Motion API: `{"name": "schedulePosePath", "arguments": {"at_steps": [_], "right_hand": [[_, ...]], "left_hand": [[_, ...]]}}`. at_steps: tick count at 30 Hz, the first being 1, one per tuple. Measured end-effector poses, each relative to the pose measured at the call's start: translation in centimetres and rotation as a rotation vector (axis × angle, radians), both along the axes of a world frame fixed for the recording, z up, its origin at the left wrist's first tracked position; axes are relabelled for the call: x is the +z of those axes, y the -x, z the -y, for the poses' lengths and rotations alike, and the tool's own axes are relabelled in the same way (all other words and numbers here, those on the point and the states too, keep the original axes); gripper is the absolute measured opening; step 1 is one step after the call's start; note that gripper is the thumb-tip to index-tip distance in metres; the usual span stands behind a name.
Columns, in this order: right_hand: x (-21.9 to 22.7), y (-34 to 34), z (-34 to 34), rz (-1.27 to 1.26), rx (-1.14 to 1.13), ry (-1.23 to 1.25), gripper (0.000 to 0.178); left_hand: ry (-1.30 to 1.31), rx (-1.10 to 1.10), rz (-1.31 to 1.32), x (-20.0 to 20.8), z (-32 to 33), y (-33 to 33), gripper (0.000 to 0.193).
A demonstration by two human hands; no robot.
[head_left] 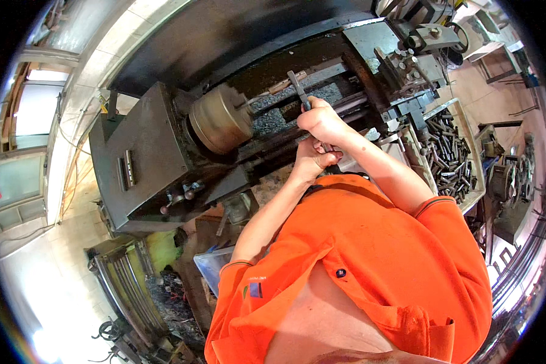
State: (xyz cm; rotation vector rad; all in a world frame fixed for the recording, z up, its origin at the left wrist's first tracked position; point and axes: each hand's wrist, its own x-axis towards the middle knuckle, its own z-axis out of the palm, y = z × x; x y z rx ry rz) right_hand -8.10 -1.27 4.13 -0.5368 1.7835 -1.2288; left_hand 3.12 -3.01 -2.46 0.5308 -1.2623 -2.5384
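My right hand (323,121) is closed around a flat grey metal bar-shaped tool (298,88), which points up and away over the lathe bed (327,91). Its exact kind does not show. Just below and nearer to me, my left hand (314,160) is closed, thumb and fingers pinched together. A small grey thing shows at its fingertips, too hidden to name. Left of both hands is the round lathe chuck (219,118), its surface looking smeared. A thin rod with a brownish end (283,86) lies between the chuck and the tool's tip.
The lathe's headstock (142,151) stands at the left, with small levers (182,193) low on its front. To the right are the carriage and tool post (409,70). A wooden-sided box (478,161) of short metal pieces stands near my right arm. Machine parts (127,285) lie lower left.
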Motion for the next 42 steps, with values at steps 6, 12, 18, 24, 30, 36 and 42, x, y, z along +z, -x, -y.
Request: {"name": "schedulePosePath", "arguments": {"at_steps": [6,12,18,24,30,36,42], "right_hand": [[-3.7,-2.0,2.0,-0.258,0.048,0.217,0.023],[-0.7,0.5,0.2,-0.054,0.046,0.014,0.021],[-0.4,-1.4,1.3,-0.166,0.171,0.062,0.031],[-0.3,0.6,0.1,0.035,0.045,-0.023,0.018],[-1.9,-1.2,1.4,-0.177,0.109,0.054,0.026],[-1.9,0.7,0.0,-0.050,0.079,0.044,0.021],[-2.2,-1.3,1.8,-0.165,0.137,0.143,0.025]], "left_hand": [[0.153,0.034,0.127,0.8,1.2,-2.2,0.019],[0.082,-0.015,0.120,-0.4,0.1,-0.2,0.022],[0.151,0.014,0.095,-0.5,1.4,-2.4,0.033],[0.125,0.013,0.141,0.4,-0.1,-0.1,0.026],[0.168,-0.008,0.154,0.0,0.9,-1.6,0.031],[0.128,-0.001,0.168,1.0,-0.2,-0.1,0.023],[0.228,0.093,0.147,0.3,0.6,-2.4,0.037]]}}
